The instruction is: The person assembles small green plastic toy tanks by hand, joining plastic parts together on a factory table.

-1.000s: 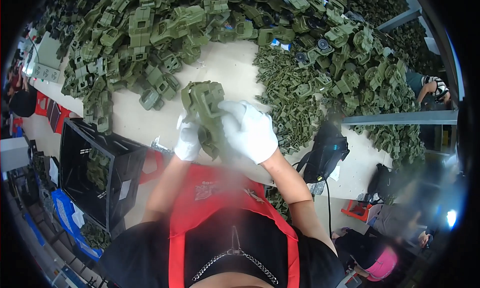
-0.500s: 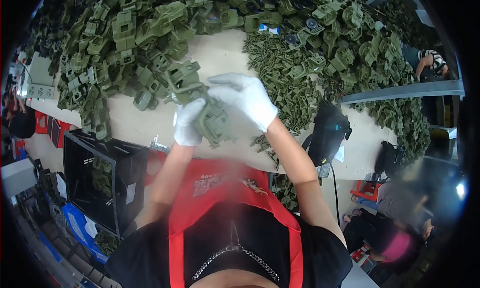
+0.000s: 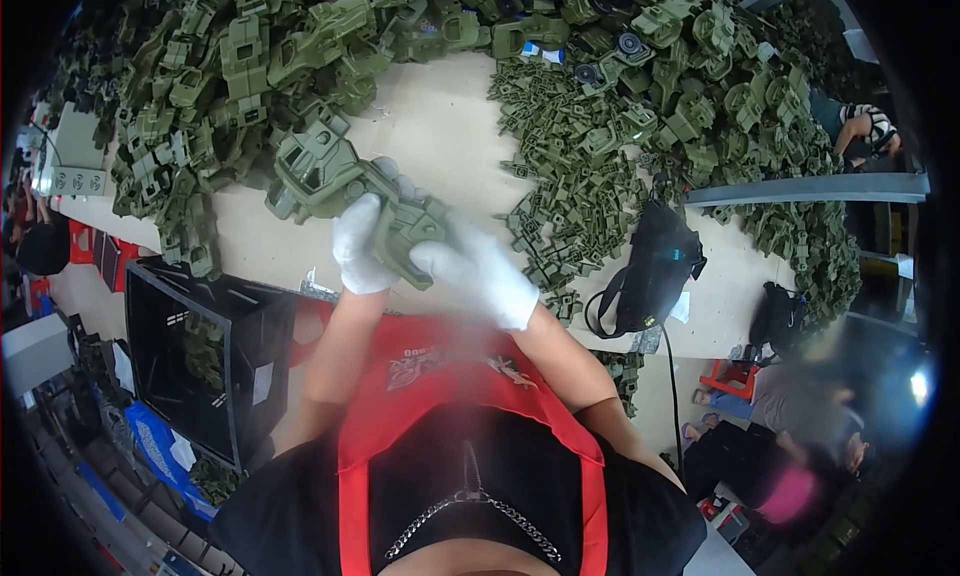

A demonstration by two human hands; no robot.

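An olive-green plastic toy vehicle body (image 3: 404, 232) is held between my two white-gloved hands above the table. My left hand (image 3: 361, 248) grips it from the near left side, thumb on top. My right hand (image 3: 482, 268) is closed around its right end, with the thumb lying across the near edge and fingertips showing beyond the far side. The far-left end of the body, with its open frame, points toward a heap of similar green vehicle bodies (image 3: 245, 61). Parts of the piece are hidden under the gloves.
Small green plastic parts (image 3: 570, 166) lie piled right of the pale tabletop (image 3: 430, 106). A black pouch (image 3: 655, 266) with a strap sits near the right edge. A black crate (image 3: 235, 376) stands at the left below the table. Other people work at the far right.
My right hand has come down from beside the piece and closed on its near end. The vehicle body has turned and now lies flatter, its far end further left.
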